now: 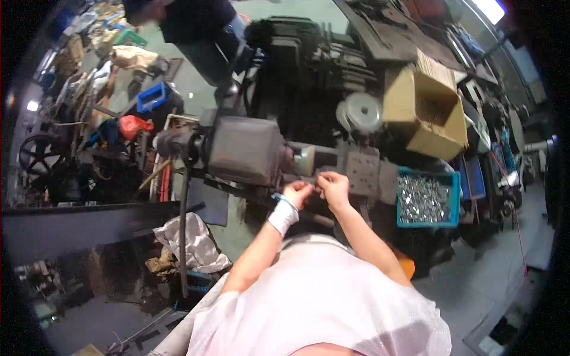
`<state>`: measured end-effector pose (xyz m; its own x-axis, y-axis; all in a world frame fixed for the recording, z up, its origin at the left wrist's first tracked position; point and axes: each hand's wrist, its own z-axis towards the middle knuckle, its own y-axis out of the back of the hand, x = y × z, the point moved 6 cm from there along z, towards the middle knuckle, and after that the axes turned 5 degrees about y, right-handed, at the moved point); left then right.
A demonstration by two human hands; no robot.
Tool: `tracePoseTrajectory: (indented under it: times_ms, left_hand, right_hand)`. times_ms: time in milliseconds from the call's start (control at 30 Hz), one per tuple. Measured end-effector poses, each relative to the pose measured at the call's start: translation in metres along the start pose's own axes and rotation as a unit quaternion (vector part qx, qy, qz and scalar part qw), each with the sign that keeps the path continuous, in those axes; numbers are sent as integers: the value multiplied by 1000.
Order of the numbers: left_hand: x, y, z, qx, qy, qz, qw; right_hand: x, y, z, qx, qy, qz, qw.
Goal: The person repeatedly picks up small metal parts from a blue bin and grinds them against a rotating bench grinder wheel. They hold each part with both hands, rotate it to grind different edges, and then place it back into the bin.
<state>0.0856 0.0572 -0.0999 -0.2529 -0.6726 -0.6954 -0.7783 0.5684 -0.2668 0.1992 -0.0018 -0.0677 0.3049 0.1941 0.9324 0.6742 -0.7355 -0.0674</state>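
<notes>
From the head view, take the grey box-shaped machine housing (246, 151) as landmark. Its spindle end with a greenish ring (307, 160) sticks out on its right side, long axis running left to right, just beyond the fingertips. The left hand (298, 193) is at the housing's lower right corner; the right hand (333, 188) is farther right of the housing, its fingertips seemingly slightly nearer the ring. Both hands have thumb and fingers drawn into a close pinch, nearly meeting; I cannot tell whether a small piece sits between them.

Well right of the housing, a teal bin (456, 199) holds many small shiny metal parts (423, 200). Right of and beyond the housing, a cardboard box (445, 139) stands open, its contents unclear.
</notes>
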Motion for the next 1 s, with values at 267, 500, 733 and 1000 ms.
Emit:
tracePoseTrajectory:
  times_ms: [267,500,733,1000]
  left_hand:
    - [-9,-1,4,-65,-49,25,996]
    - [-9,2,7,-95,-81,-22,992]
    - [-6,2,14,-117,-106,9,987]
    - [-7,-4,-15,1,-8,-2,1000]
  right_hand:
    - [9,-3,10,-23,15,-82,996]
    - [-2,-4,20,-38,78,-134,987]
    - [3,-5,19,-58,81,-109,989]
    - [-1,6,4,5,-21,92,995]
